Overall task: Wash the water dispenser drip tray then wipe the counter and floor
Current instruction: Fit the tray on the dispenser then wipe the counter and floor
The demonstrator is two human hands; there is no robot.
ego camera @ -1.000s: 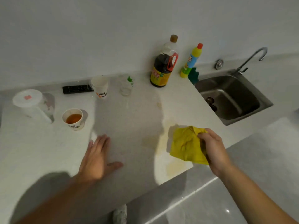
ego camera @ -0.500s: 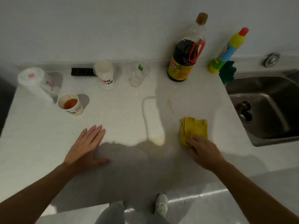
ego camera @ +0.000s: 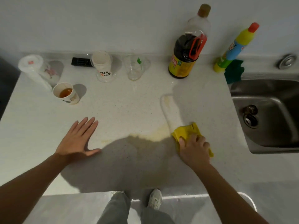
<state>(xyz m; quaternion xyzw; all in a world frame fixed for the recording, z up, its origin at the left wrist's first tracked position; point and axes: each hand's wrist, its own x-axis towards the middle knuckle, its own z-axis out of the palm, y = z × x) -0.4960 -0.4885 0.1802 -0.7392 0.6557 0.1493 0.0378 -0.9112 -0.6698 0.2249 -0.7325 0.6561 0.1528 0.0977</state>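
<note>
My right hand [ego camera: 195, 150] presses a yellow cloth [ego camera: 186, 132] flat on the white counter [ego camera: 129, 107], fingers curled over it, right of centre. A yellowish wet smear [ego camera: 155, 135] spreads just left of the cloth, with a pale streak running up from it. My left hand [ego camera: 77, 139] lies flat on the counter with fingers spread, holding nothing. The drip tray is not in view.
A steel sink [ego camera: 267, 113] sits at the right. Along the back wall stand a dark sauce bottle [ego camera: 186, 59], a yellow cleaner bottle [ego camera: 233, 49], a green sponge [ego camera: 233, 71], a glass [ego camera: 135, 67], cups, a black remote [ego camera: 80, 62]. A cup of tea [ego camera: 65, 93] is left. The floor [ego camera: 72, 207] and my shoes show below.
My right hand brought the yellow cloth down from the air onto the counter and slid it toward me over the smear. My left hand stayed flat. The view tilted down over the counter.
</note>
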